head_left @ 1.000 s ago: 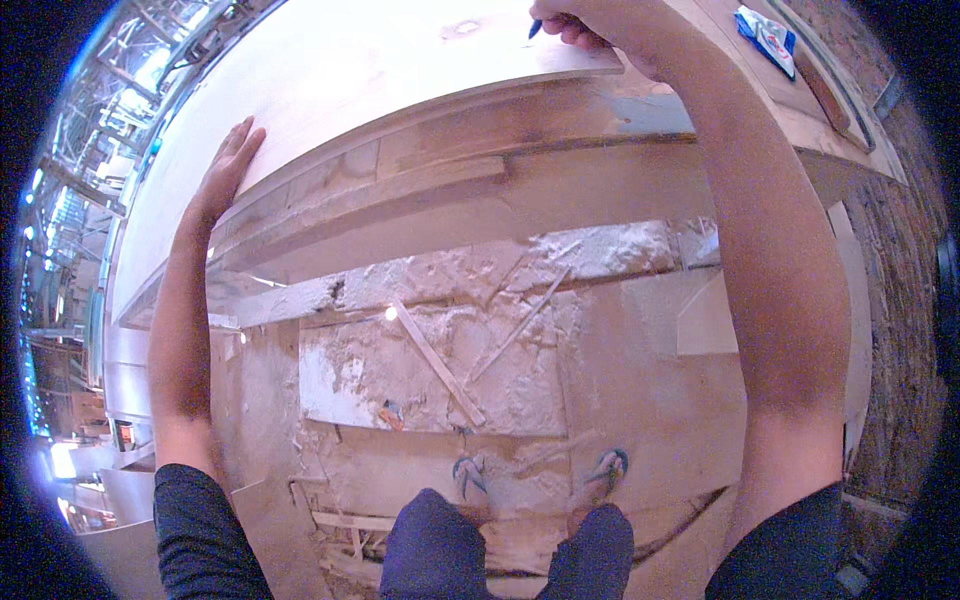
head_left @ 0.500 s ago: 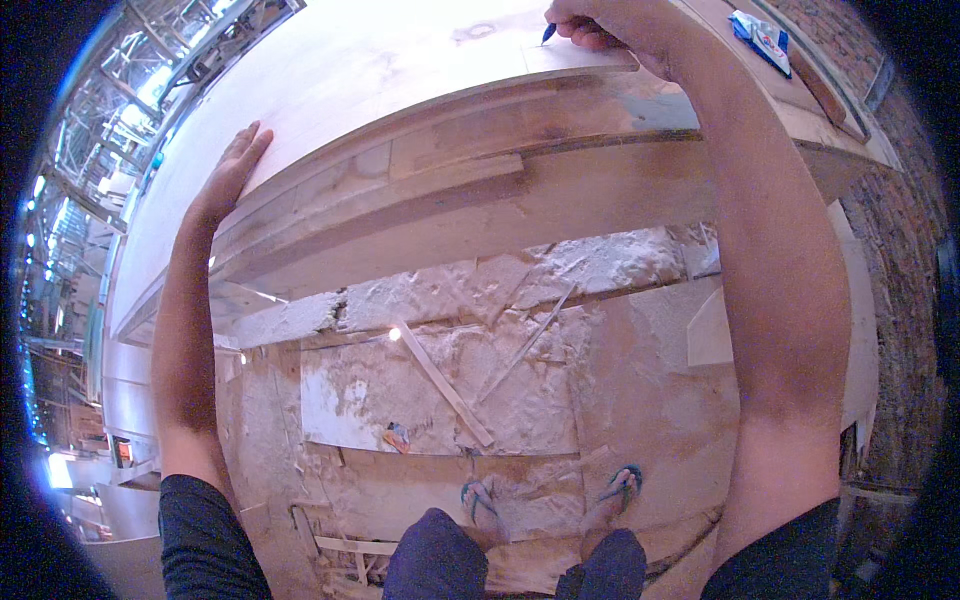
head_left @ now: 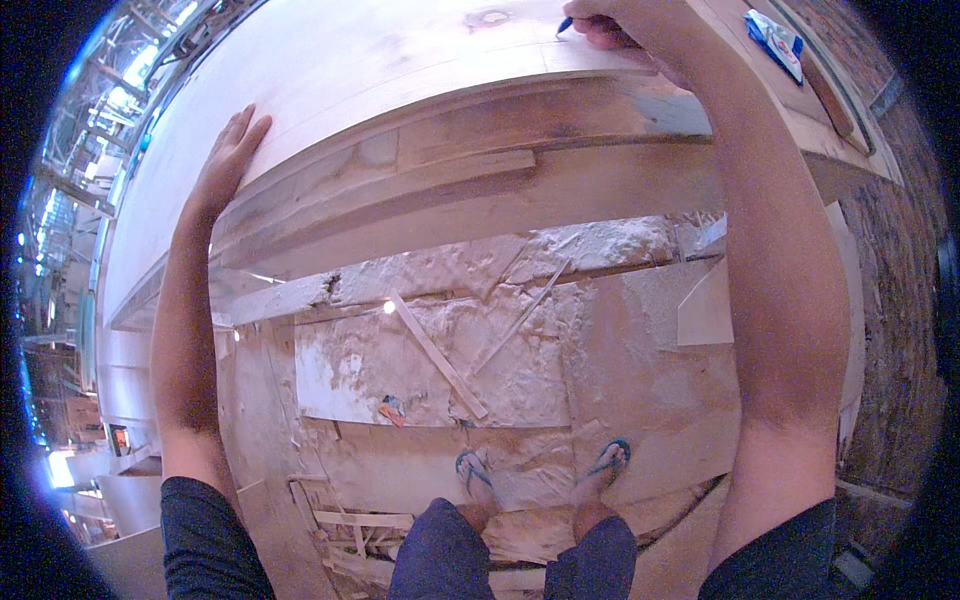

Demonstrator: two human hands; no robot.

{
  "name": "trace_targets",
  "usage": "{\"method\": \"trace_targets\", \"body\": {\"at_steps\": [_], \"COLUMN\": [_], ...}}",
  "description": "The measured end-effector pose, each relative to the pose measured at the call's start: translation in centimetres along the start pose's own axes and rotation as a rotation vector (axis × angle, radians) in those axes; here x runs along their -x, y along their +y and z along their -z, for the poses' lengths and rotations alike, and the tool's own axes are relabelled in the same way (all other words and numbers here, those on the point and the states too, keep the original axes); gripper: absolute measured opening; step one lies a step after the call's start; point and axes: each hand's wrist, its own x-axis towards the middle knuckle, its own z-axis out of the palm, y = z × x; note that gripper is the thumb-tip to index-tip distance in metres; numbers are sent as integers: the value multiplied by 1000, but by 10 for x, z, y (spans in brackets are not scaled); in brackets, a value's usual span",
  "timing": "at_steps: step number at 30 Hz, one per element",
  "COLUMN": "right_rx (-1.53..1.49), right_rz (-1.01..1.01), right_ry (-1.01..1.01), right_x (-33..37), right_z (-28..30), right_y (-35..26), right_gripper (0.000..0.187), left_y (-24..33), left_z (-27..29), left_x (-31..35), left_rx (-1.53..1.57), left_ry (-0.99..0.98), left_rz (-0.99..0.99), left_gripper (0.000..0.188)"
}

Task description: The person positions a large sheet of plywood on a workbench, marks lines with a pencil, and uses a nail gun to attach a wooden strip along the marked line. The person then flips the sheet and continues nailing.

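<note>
While the person leaned over the broad pale wooden board (head_left: 380,60), the left hand (head_left: 225,160) lay flat and open on its near edge, fingers spread and pressing down, gripping nothing. Compared with a second before, that hand had kept its place on the edge, so the board appeared steadied rather than shifted. Below, between the forearms, the dusty floor (head_left: 620,330) carried thin wooden offcut strips (head_left: 440,355) and a small red and blue scrap (head_left: 390,410), with the person's feet in blue sandals (head_left: 470,470) near the lower edge. Further right, the right hand (head_left: 615,22) was closed around a blue pen (head_left: 565,24), its tip touching the board's surface near the far side. The tip stood slightly nearer the camera's top rim than earlier, which suggested a marking stroke under way. A blue and white packet (head_left: 775,38) rested on a plank at far right.
</note>
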Motion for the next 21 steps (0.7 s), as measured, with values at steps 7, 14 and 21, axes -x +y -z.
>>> {"method": "trace_targets", "body": {"at_steps": [7,14,21], "right_rx": [221,-11,183], "right_rz": [150,-248,60], "right_ry": [7,196,-91], "right_x": [5,6,-1], "right_z": [2,39,-171], "right_y": [15,0,-130], "right_gripper": [21,24,28], "left_y": [61,208,348], "left_z": [21,-61,-128], "left_x": [35,303,696], "left_rx": [117,468,942], "left_ry": [762,953,-723], "left_rz": [125,551,1192], "left_gripper": [60,43,98]}}
